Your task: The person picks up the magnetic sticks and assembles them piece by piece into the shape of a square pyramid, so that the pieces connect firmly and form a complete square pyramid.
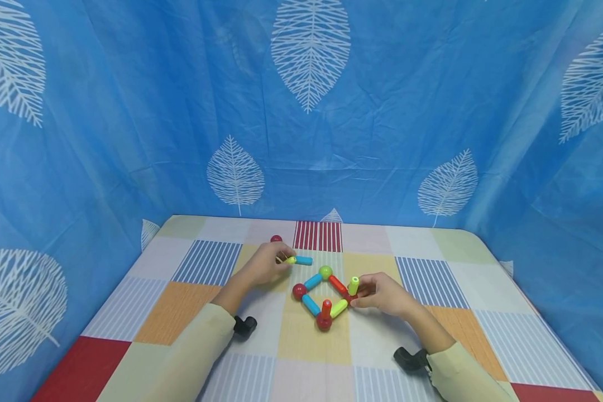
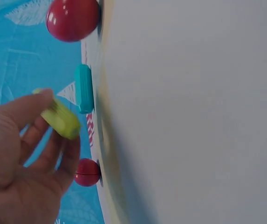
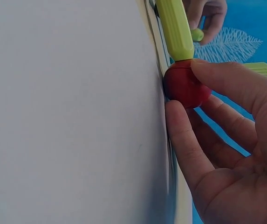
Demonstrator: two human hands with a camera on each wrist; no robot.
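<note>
My left hand (image 1: 265, 264) pinches a yellow-green rod (image 2: 64, 121) between thumb and fingers, above the table. With thumb and fingers, my right hand (image 1: 382, 293) grips a red ball (image 3: 184, 84) at the right corner of a four-sided frame. Blue rods (image 1: 310, 305), a red rod (image 1: 338, 285) and a yellow-green side rod (image 1: 339, 309) form its sides. At its other corners are a green ball (image 1: 325, 272), a left red ball (image 1: 298, 291) and a front red ball (image 1: 324, 322). An upright red rod (image 1: 326, 307) and an upright yellow-green rod (image 1: 353, 286) stand on the front and right balls.
A loose blue rod (image 1: 304, 261) lies just past my left fingertips. Behind that hand sits another red ball (image 1: 276, 238). The patchwork cloth (image 1: 314, 374) covers the table, and a blue leaf-print curtain (image 1: 372, 139) hangs around its back and sides.
</note>
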